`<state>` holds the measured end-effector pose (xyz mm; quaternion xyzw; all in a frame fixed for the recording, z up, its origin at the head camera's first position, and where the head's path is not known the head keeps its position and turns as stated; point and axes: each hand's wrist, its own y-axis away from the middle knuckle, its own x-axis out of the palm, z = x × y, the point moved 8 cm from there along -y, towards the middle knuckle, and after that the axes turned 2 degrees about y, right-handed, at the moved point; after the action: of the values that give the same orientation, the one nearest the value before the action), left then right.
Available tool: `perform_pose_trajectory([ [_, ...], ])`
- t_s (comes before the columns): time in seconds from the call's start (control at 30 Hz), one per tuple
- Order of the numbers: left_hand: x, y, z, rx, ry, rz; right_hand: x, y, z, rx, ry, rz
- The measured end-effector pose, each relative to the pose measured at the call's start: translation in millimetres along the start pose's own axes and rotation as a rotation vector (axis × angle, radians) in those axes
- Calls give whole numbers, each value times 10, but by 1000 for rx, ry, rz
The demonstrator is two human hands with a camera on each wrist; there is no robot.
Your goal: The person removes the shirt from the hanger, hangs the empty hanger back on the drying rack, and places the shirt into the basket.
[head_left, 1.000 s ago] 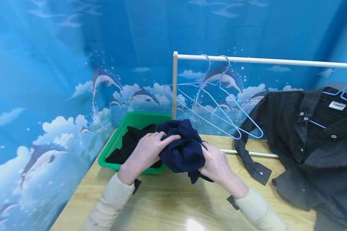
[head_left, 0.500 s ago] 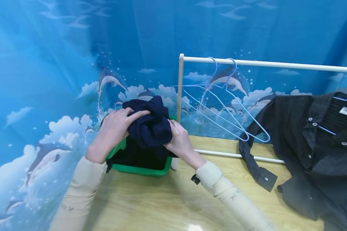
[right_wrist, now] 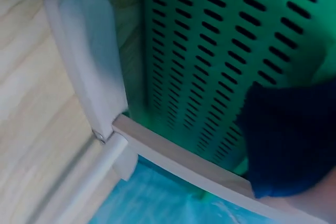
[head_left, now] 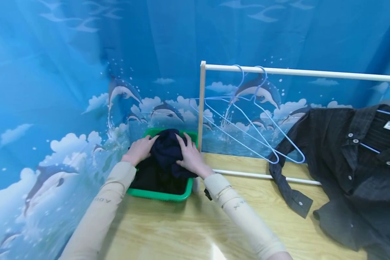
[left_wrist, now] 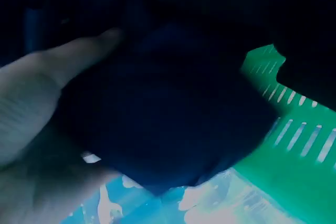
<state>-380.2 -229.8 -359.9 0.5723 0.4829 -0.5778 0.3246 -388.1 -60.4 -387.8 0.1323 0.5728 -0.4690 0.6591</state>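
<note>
A bunched navy-blue cloth garment (head_left: 166, 148) lies in the upper part of the green plastic basket (head_left: 164, 196), on top of black cloth (head_left: 154, 179). On its left side my left hand (head_left: 139, 150) holds it; in the left wrist view the thumb lies along the dark cloth (left_wrist: 173, 114). My right hand (head_left: 191, 157) grips the right side, fingers bent over the folds. From that hand a navy edge (right_wrist: 289, 140) hangs by the slotted basket wall (right_wrist: 210, 51) in the right wrist view. Most of the left hand's fingers are hidden.
A white rack (head_left: 202, 108) stands right against the basket. Two light-blue hangers (head_left: 235, 104) hang from its rail (head_left: 295, 72). Farther right a dark grey button shirt (head_left: 341, 162) hangs on another hanger. Below is a wooden table (head_left: 169, 231); a dolphin-print curtain (head_left: 68, 90) lines the back and left.
Both hands have carried the navy garment left from in front of the rack to over the basket, then lowered it in. The head view has shifted slightly.
</note>
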Motion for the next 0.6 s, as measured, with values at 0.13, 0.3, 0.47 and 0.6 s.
perform_pose_trajectory([
  [0.13,67,48,41,-71,119,120,-39,175,61,-68,43,32],
  [0.3,-98,171,-117,-52,229,110,-173,491,110,-65,-5,-37],
  [0.47,-61,183,-325,3,231,146,-161,752,196,-61,14,-22],
  [0.6,126,114,-384,20,184,216,-56,751,346,-126,50,83],
])
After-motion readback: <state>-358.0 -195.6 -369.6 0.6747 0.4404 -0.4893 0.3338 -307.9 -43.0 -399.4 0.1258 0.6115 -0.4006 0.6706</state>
